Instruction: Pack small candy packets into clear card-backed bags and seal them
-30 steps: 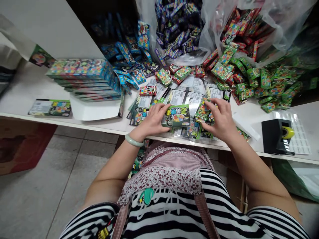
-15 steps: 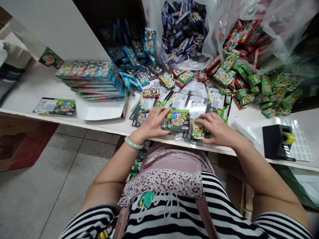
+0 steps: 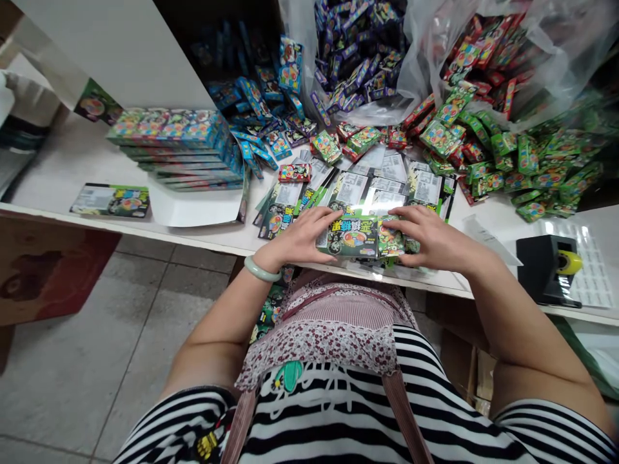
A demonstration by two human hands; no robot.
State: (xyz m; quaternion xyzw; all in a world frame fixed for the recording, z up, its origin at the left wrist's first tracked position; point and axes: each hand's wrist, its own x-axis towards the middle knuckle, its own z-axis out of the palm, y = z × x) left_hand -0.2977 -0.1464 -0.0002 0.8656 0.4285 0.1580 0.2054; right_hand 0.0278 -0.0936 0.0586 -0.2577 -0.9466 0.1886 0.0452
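Observation:
My left hand grips the left side of a dark green printed candy card at the table's front edge, thumb below and fingers above. A small green candy box sits right against the card's right end. Around the box's right side, my right hand has its fingers curled, with the thumb at the lower edge. Beneath both hands lie more printed cards, spread over one another. One red candy box rests on them, beyond my left hand.
Bundled candy boxes are stacked in a white open carton on the left. Loose blue, purple, red and green boxes heap along the back. A black tape dispenser stands at right.
The green box in my right hand has come up level with the card and now meets its right end. The camera view has shifted slightly.

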